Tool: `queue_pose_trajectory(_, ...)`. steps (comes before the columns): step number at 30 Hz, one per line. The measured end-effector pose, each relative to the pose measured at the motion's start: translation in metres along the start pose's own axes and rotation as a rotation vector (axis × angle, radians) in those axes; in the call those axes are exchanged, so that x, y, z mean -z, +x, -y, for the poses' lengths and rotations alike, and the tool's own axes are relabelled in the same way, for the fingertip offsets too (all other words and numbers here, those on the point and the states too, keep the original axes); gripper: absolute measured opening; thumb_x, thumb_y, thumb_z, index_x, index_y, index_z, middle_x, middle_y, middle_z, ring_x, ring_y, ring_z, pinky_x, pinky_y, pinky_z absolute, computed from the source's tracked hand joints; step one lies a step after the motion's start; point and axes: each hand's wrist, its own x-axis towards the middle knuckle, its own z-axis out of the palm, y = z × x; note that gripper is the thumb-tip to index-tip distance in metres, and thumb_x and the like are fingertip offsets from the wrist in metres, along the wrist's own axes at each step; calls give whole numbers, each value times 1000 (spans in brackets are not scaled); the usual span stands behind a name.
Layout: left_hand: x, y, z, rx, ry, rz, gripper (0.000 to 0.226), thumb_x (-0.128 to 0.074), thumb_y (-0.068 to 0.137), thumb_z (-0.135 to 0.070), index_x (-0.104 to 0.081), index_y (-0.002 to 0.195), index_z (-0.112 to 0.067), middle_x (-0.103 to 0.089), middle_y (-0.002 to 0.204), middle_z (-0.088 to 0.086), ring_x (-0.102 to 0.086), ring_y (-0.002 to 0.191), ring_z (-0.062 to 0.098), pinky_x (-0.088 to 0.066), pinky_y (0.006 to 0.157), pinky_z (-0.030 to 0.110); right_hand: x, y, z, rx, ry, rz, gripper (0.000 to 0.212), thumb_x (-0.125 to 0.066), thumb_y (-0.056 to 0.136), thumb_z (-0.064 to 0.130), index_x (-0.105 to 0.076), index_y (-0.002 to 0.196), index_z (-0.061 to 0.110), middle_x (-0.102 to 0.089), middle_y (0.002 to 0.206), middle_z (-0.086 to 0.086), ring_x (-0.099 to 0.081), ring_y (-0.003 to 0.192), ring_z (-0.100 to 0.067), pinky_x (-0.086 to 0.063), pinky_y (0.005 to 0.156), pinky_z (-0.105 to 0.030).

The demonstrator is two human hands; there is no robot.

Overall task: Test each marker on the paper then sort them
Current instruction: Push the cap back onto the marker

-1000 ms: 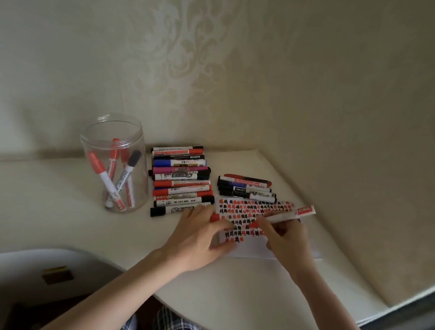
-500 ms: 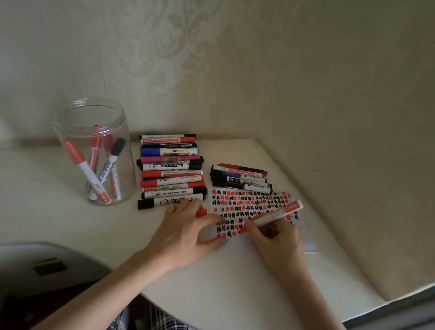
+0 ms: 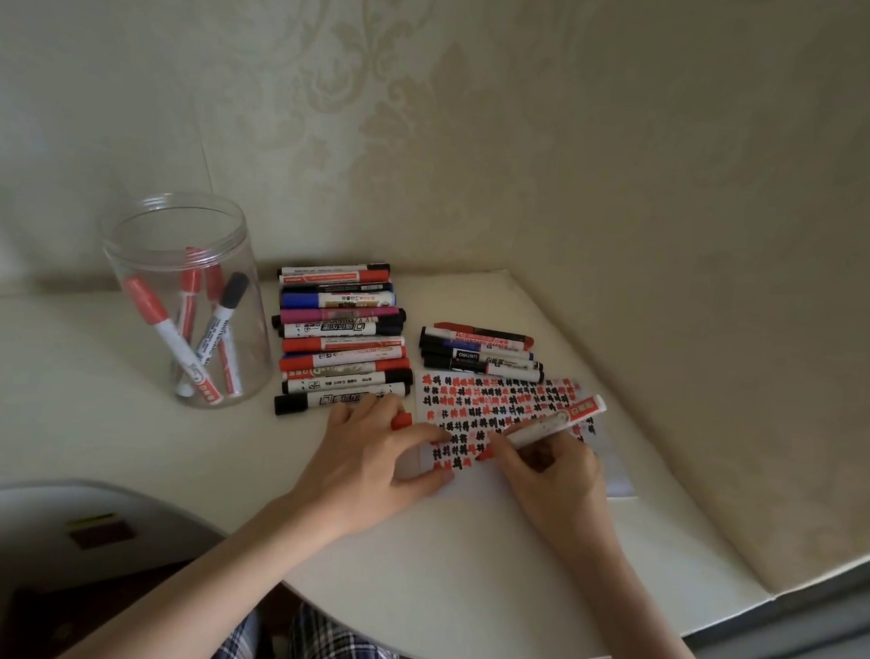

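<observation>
Right hand (image 3: 549,473) pinches the red marker (image 3: 544,428) mid-barrel, tip on the paper (image 3: 499,411); left hand (image 3: 372,466) lies flat pinning the sheet, red cap (image 3: 402,420) under its fingers; marker looks light, stiff, smooth, so grip low near the tip.

I see one clear jar (image 3: 187,312) holding four markers. Beside it lies a row of ten markers (image 3: 342,341), and a smaller group of four markers (image 3: 480,353) sits to its right. One sheet of paper (image 3: 499,411). One marker (image 3: 550,425) in my right hand (image 3: 551,476), one red cap (image 3: 402,420) under my left hand (image 3: 366,468).
</observation>
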Motion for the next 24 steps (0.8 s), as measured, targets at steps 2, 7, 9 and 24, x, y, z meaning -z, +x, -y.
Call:
queue_pose_trajectory(2,0,0,0,2,1,1,60,-37,79,-79,-65,116,-41,-39,87,-14,-36,85,8,-25,73,30,0,0,0,-3,2,9,7,-75,83,25,-71,80,20,-73,77,13,-70,75,-8,-58,70,-36)
queue_pose_trajectory(7,-1,0,0,1,-1,-12,60,-38,79,-78,-67,115,-40,-38,88,-15,-36,85,7,-27,74,30,-2,-1,0,-3,-25,3,12,-75,82,27,-72,81,15,-74,81,0,-70,76,-19,-58,70,-46)
queue_pose_trajectory(9,-1,0,-1,1,-5,-10,60,-38,79,-79,-67,115,-40,-39,89,-14,-36,86,8,-27,75,30,-1,-1,-1,-14,-20,-17,11,-75,83,27,-72,82,16,-74,80,3,-70,75,-17,-58,69,-45)
queue_pose_trajectory(24,-2,1,2,-19,-4,-19,60,-38,80,-78,-67,114,-39,-41,88,-14,-38,84,8,-27,73,30,-2,-2,3,-19,-12,12,10,-74,84,25,-72,82,15,-73,79,5,-69,75,-15,-59,67,-40)
